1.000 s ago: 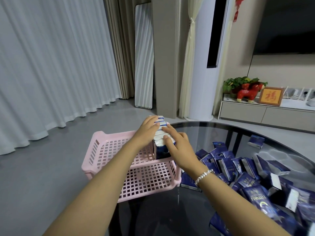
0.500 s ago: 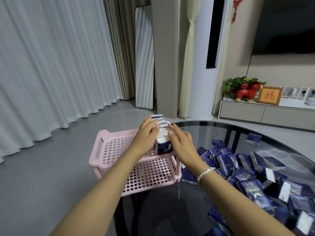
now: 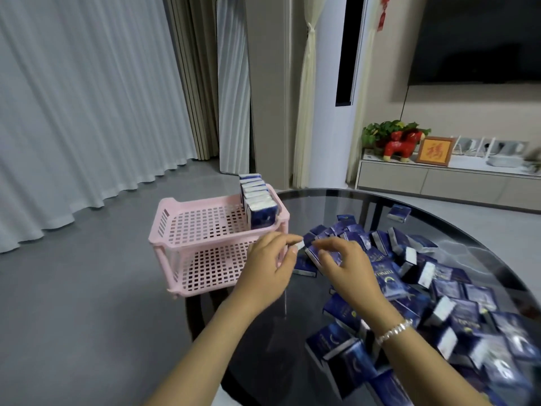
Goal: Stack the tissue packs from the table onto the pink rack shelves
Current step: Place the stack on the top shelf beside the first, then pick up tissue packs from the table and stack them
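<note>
Row of packs (image 3: 259,200) is standing on edge in the rack (image 3: 187,230) top shelf, hard against its right wall. Row's long axis is running toward 12 o'clock, away from the camera; each pack is upright with its broad face toward 6.

Loose pile (image 3: 424,288) is lying on the counter (image 3: 322,200) at 3 to 5 o'clock of the rack, packs pointing every way, some flat, some tipped on edge. One stray pack (image 3: 398,213) is sitting apart at the pile's 12 o'clock.

Both hands are meeting at the pile's near-left edge, just in front of the rack's right corner. Left hand (image 3: 270,265) is pinching a white pack end between thumb and fingers. Right hand (image 3: 347,268) is curling fingers over a pack (image 3: 317,254) at the top of the pile; bracelet (image 3: 393,331) on that wrist.

Rack's lower shelf is partly hiding behind the left hand. Packs are dark blue with white ends, gold print, too blurred to read.
</note>
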